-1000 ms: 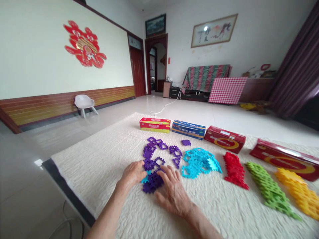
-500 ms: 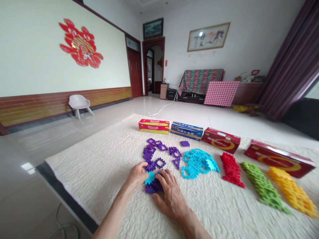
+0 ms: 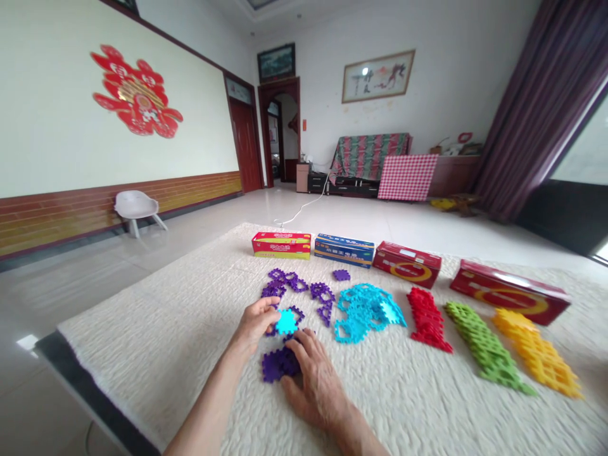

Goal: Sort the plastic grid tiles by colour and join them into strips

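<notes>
Left of the heap of toothed turquoise tiles (image 3: 365, 310), the left hand (image 3: 255, 324) pinches a flat, notch-edged turquoise piece (image 3: 286, 322). On the heap's near-left side, the right hand (image 3: 315, 381) arches palm-down, fingers loosely spread, over dark purple pieces (image 3: 272, 368).

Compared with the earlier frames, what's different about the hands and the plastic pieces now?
The left hand has carried the light-blue toothed piece away from the person and slightly right, off the near purple pile; its fingers grip it. Unchanged: the right hand on that pile, the red, green and yellow piles.
</notes>
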`<state>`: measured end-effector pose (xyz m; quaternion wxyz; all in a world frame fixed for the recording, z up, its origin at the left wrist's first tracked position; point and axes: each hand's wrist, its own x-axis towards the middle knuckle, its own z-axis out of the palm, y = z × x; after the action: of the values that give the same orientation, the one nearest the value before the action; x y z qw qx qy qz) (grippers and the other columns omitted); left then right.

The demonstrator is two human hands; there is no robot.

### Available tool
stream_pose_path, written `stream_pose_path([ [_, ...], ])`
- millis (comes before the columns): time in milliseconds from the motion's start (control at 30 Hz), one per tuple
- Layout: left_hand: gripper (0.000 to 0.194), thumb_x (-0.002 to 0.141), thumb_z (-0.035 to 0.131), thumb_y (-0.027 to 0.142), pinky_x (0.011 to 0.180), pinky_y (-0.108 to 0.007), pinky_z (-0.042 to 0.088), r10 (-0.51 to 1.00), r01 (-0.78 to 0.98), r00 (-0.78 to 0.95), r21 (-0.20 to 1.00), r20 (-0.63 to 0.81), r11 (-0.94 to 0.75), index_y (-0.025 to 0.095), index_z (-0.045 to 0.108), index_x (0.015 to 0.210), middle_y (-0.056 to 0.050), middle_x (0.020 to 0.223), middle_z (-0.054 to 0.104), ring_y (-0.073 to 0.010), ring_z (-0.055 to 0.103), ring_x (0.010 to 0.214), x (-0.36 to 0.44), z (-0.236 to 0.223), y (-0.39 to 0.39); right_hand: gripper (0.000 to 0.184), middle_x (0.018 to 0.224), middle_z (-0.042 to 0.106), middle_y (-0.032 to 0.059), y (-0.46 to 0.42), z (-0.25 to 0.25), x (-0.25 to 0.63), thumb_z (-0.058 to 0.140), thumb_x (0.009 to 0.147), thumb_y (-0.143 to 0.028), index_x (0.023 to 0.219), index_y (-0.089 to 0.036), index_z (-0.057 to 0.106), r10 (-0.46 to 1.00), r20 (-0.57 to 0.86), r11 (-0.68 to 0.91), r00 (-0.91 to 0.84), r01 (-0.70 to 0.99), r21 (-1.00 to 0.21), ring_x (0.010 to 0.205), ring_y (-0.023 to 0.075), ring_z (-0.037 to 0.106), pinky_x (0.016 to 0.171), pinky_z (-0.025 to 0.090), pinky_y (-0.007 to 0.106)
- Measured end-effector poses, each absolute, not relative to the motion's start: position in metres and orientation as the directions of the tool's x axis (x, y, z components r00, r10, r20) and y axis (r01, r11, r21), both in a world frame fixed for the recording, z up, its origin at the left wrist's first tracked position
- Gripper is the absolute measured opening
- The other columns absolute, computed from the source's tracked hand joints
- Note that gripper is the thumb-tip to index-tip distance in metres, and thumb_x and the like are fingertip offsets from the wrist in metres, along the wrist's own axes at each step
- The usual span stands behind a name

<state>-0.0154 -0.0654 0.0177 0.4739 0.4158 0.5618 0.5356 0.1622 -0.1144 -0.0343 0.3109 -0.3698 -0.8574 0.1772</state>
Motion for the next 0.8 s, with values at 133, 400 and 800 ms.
stream_pose_path([
  [133, 0.046, 0.055, 0.069, 0.018, 0.042, -0.018, 0.029, 0.993, -0.007, -0.086, 0.997, -0.081, 0.08, 0.011, 0.062, 0.1, 0.009, 0.056, 0.049, -0.0037, 0.04, 0.043, 0.026, 0.028, -0.036, 0.057, 0.14, 0.044, 0.0078, -0.116, -0.029, 0.164, 0.059, 0.072, -0.021, 0.128, -0.022, 0.051, 0.78, 0.337, 0.612, -0.526, 0.532, -0.585, 0.137, 0.0291, 0.029, 0.115, 0.021, 0.05],
  [400, 0.041, 0.059, 0.064, 0.009, 0.042, -0.017, 0.03, 0.981, 0.157, 0.168, 0.985, -0.099, 0.072, 0.011, 0.066, 0.1, 0.006, 0.061, 0.054, -0.0041, 0.043, 0.045, 0.131, 0.037, 0.026, 0.077, 0.152, 0.032, 0.0062, -0.109, -0.046, 0.16, 0.064, 0.074, -0.037, 0.145, -0.028, 0.034, 0.795, 0.291, 0.571, -0.532, 0.495, -0.655, 0.139, 0.0345, 0.024, 0.115, 0.018, 0.054],
  [800, 0.034, 0.074, 0.059, 0.021, 0.051, -0.02, 0.041, 0.997, 0.376, 0.073, 0.927, -0.01, -0.018, 0.013, 0.067, 0.107, -0.003, 0.075, 0.068, -0.0137, 0.061, 0.065, 0.115, 0.027, 0.006, 0.062, 0.143, 0.042, 0.0106, -0.118, -0.034, 0.165, 0.06, 0.078, -0.035, 0.136, -0.024, 0.044, 0.753, 0.429, 0.655, -0.5, 0.501, -0.566, 0.133, 0.0313, 0.032, 0.111, 0.025, 0.05],
])
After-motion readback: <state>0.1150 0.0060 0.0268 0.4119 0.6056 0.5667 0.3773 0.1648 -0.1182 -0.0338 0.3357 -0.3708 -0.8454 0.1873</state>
